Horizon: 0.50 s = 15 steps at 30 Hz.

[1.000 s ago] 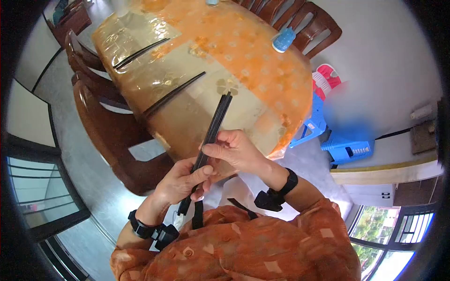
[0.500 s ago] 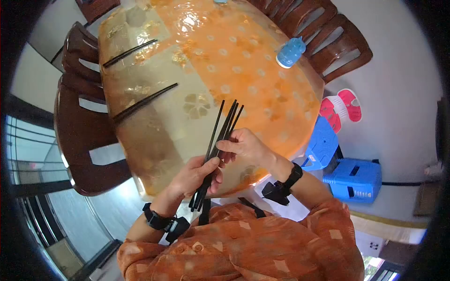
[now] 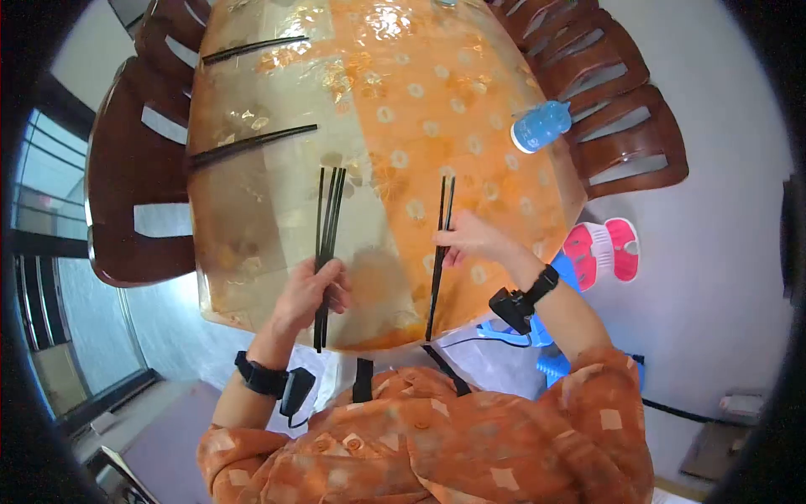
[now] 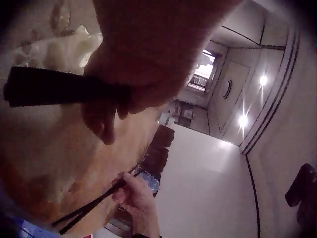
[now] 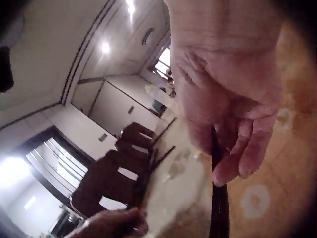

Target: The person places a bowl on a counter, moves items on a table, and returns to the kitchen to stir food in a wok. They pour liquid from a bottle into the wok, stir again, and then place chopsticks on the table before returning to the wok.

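The left hand [image 3: 306, 294], left of the middle of the frame, grips a bundle [image 3: 328, 231] of black chopsticks near its middle; the upper ends spread a little. The grip seems chosen so that the loose sticks stay together with one hand. The right hand [image 3: 474, 239], right of the centre, pinches one pair [image 3: 437, 277] between thumb and fingers, apart from the bundle, probably so that this pair is handled separately. Whether this pair touches the table [image 3: 386, 252], I cannot tell.

At the upper left, a nearer pair [image 3: 254, 143] and a farther pair [image 3: 255, 49] lie almost parallel, with their thick ends toward the left edge. This looks like one pair for each seat, since the left chairs [image 3: 134, 227] stand along that side.

The near edge of the table passes close to the lower tips of both held groups, so room on that side is small. Between the hands there is a wide gap. The blue bottle [image 3: 544, 126] stands near the right edge, beyond the right hand.
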Available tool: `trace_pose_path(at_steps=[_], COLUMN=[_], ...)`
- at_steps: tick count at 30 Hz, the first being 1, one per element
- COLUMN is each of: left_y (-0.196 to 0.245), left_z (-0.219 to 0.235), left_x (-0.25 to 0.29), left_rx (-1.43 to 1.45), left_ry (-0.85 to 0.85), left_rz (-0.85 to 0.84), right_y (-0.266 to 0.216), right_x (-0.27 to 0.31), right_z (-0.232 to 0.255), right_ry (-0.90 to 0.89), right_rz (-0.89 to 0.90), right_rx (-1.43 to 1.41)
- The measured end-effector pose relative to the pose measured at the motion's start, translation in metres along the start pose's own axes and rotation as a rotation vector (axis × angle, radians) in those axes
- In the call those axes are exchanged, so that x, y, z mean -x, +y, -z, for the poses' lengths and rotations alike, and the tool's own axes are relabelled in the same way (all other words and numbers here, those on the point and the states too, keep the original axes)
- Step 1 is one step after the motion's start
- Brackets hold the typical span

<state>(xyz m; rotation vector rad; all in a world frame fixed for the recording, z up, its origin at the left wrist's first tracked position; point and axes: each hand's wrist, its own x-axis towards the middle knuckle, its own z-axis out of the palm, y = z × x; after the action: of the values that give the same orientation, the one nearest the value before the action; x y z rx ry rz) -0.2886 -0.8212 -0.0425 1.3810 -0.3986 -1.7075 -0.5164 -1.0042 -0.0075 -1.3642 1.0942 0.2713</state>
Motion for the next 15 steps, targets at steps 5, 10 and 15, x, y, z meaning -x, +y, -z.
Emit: trace_pose_path(at_steps=[5,10,15], left_y=[-0.005,-0.007,-0.013], left_z=[-0.011,-0.036,-0.087], left_x=[0.01,0.01,0.008], left_rx=[0.034,0.076,0.218], left_ry=[0.057,0.12,0.157], left_rz=[-0.014,-0.032,-0.055], right_y=[0.019,0.009,0.009], right_x=[-0.039,-0.04,-0.031], right_z=[-0.004,0.007,0.031], right_ry=[-0.033,-0.044,-0.198], right_rz=[-0.063,-0.061,0.07], right_rx=[0.167,0.279,0.217])
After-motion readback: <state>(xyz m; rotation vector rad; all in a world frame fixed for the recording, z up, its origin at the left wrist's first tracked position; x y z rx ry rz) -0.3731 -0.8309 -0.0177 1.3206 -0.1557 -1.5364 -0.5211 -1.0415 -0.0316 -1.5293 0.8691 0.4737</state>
